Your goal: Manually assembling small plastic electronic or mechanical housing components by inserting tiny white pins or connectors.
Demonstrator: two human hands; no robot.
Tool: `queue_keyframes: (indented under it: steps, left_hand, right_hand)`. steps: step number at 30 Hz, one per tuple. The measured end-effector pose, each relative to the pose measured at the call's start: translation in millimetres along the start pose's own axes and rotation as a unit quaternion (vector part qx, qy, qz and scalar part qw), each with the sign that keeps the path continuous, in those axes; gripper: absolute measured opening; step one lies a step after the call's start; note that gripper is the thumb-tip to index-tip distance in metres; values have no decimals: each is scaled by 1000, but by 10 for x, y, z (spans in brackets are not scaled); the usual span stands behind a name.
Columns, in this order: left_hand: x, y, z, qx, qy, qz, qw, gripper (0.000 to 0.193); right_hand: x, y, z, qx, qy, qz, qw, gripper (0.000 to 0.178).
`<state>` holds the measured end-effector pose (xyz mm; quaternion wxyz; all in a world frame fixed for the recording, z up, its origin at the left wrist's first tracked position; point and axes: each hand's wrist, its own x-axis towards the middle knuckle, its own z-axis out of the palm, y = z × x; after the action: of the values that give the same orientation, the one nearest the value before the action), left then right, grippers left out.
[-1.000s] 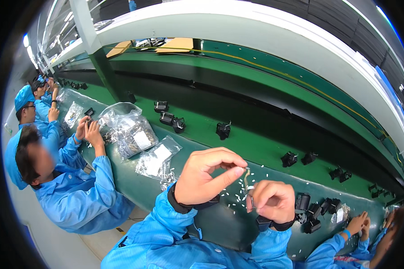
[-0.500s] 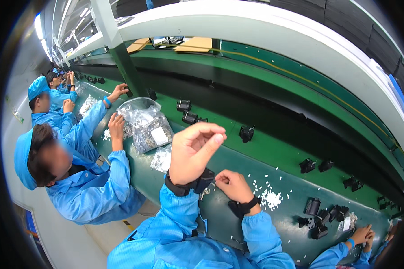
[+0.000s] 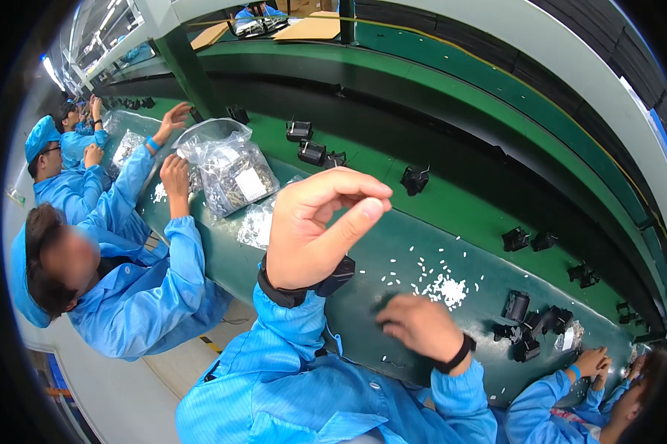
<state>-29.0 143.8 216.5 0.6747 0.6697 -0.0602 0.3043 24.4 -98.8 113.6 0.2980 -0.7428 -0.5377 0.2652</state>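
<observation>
My left hand (image 3: 322, 231) is raised over the green table, with thumb tip and fingertips brought close in a pinch. Whether something small sits between them cannot be made out. Lower down to the right, my right hand (image 3: 426, 329) hovers near the tabletop, smeared by motion, its fingers partly curled. Beside its fingers lies a dark smudge, too blurred to name. Just beyond that hand is a heap of small white pieces (image 3: 449, 291), with more strewn around it. Black wristbands circle both my wrists.
A green conveyor belt (image 3: 463, 214) carrying several black parts (image 3: 415, 180) runs along the far side. Black housings (image 3: 530, 325) cluster on the table at right. Clear bags (image 3: 233, 174) of small parts lie left. Co-workers in blue sit on both sides.
My right hand has moved right and toward the white heap, away from my left hand. My left hand stays raised in its pinch. The whole view has shifted slightly.
</observation>
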Motion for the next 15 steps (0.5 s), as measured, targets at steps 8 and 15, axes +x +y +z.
queue_keyframes:
  steps: [8,15]
  left_hand:
    - [47,87,225,72,-125,41,989,15]
    - [-286,-90,836,76,-261,113,956,19]
  right_hand:
    - [-669,-220,644,-83,-31,100,991,23]
    - [-655,-57,563,43,-22,58,997,16]
